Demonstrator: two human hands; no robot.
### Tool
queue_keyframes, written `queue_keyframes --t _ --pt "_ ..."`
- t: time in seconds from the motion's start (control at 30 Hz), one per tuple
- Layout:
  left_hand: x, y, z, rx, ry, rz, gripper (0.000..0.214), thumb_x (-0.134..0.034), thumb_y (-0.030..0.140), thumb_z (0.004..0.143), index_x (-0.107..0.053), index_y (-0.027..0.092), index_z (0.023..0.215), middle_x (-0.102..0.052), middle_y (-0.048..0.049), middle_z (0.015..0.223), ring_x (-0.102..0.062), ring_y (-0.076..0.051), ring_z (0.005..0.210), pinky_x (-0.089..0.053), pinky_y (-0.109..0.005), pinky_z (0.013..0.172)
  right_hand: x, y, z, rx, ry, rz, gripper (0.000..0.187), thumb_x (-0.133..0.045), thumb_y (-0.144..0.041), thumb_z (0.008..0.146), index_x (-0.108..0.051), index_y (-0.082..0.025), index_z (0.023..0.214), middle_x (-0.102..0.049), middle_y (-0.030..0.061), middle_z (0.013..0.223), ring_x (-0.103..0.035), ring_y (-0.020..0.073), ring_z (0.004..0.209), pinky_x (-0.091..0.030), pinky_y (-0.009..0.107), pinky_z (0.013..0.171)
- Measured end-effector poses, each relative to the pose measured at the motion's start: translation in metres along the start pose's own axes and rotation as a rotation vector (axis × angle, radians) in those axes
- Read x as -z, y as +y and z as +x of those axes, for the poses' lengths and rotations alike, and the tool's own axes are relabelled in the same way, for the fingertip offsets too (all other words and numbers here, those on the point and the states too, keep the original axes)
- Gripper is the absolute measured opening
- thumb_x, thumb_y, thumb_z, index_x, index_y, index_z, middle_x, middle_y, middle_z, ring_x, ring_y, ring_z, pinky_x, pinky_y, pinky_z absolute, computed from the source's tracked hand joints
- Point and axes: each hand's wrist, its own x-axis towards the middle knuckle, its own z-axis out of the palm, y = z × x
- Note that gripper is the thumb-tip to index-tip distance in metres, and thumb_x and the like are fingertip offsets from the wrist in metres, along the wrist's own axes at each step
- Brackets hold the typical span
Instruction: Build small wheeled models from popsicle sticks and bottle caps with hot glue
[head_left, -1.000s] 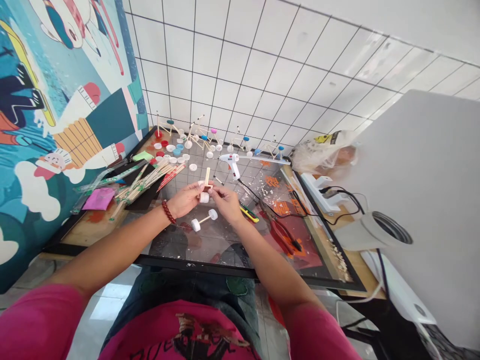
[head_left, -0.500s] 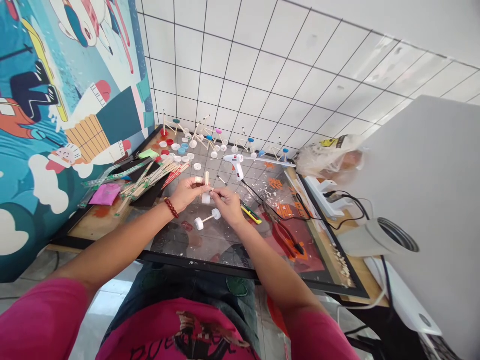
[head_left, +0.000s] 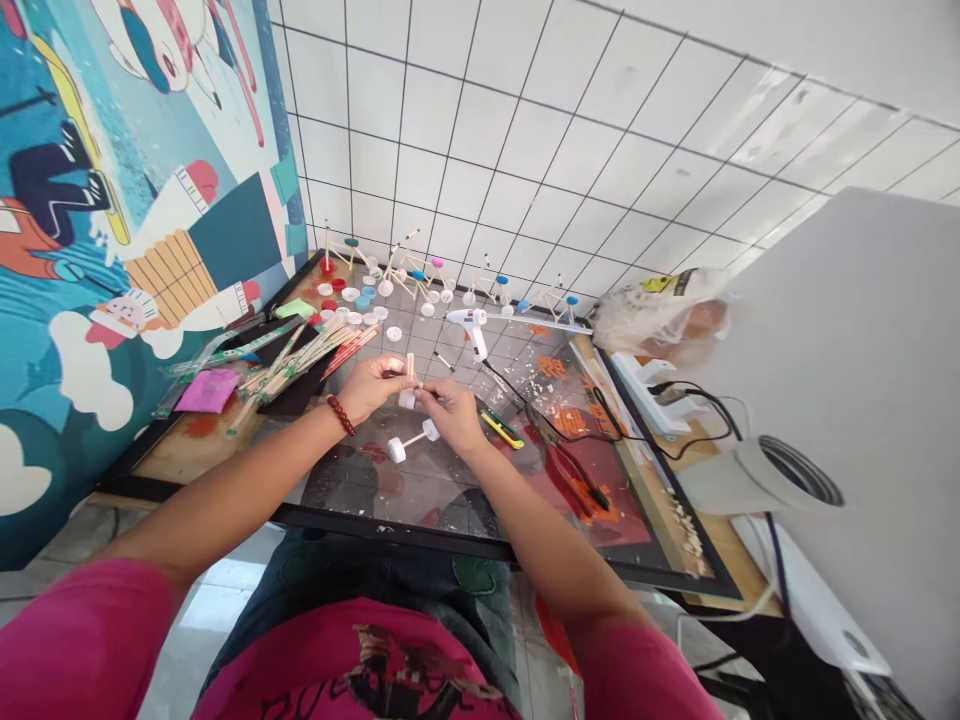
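My left hand (head_left: 369, 388) is closed in a pinch on a short pale wooden stick (head_left: 410, 364) that stands up from the fingertips. My right hand (head_left: 450, 410) meets it at the fingertips, closed on something small and pale that the fingers mostly hide. Just below the fingers shows a white bottle cap (head_left: 407, 399); whether it is attached to the held stick I cannot tell. Nearer to me on the table lies a short wooden rod (head_left: 413, 439) with white caps on both its ends.
A white glue gun (head_left: 470, 325) stands behind the hands, its black cord running right. A yellow-green cutter (head_left: 502, 428) and pliers (head_left: 577, 475) lie right. Wooden chopsticks (head_left: 307, 360) are heaped left. Loose bottle caps (head_left: 350, 294) and stick-and-cap models (head_left: 497, 288) line the back.
Both hands have shifted very slightly left in view, still together at the fingertips. The stick in my left hand is held much as before.
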Motion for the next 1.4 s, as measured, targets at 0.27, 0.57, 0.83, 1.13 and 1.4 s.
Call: queue_keyframes --t 0.27,0.57,0.83,1.13,1.4 --pt "-0.001 -0.004 0.000 0.180 -0.077 -0.107 0.039 -0.087 0.032 0.053 -0.072 0.018 0.087 -0.072 -0.0040 0.083 -0.065 -0.019 0.078 -0.049 -0.031 0.073 -0.002 0.006 0.001 -0.108 0.004 0.038 0.022 -0.059 -0.035 0.086 -0.074 -0.021 0.080 -0.073 0.0030 0.078 -0.064 0.0168 0.071 -0.049 0.027 0.069" --pt "0.001 -0.005 0.002 0.198 0.010 -0.165 0.037 -0.080 0.048 0.063 -0.074 0.015 0.078 -0.072 -0.0063 0.077 -0.064 -0.019 0.073 -0.050 -0.031 0.070 -0.002 0.007 0.000 -0.142 0.001 0.058 0.022 -0.061 -0.036 0.083 -0.074 -0.019 0.083 -0.072 0.0027 0.074 -0.061 0.0160 0.066 -0.047 0.027 0.066" --pt "0.002 -0.005 0.000 0.197 -0.004 -0.113 0.036 -0.083 0.048 0.058 -0.076 0.018 0.077 -0.073 -0.0049 0.077 -0.065 -0.019 0.074 -0.050 -0.031 0.072 -0.005 0.008 0.001 -0.107 -0.017 -0.007 0.023 -0.059 -0.036 0.086 -0.075 -0.019 0.082 -0.071 0.0023 0.073 -0.061 0.0157 0.065 -0.045 0.026 0.065" --pt "0.004 -0.006 0.006 0.150 0.231 -0.067 0.044 -0.086 0.050 0.048 -0.076 0.016 0.074 -0.074 -0.0046 0.074 -0.063 -0.020 0.072 -0.048 -0.029 0.068 -0.001 0.006 0.003 -0.067 0.071 -0.043 0.024 -0.055 -0.034 0.090 -0.074 -0.020 0.085 -0.074 0.0033 0.080 -0.066 0.0171 0.075 -0.048 0.026 0.073" --pt "0.001 -0.001 0.005 0.200 0.147 -0.185 0.037 -0.087 0.046 0.051 -0.077 0.016 0.072 -0.073 -0.0055 0.073 -0.062 -0.018 0.069 -0.048 -0.028 0.065 0.033 0.020 0.018 -0.108 0.015 -0.371 0.019 -0.060 -0.026 0.086 -0.073 -0.021 0.098 -0.073 0.0062 0.096 -0.065 0.0175 0.082 -0.049 0.029 0.081"
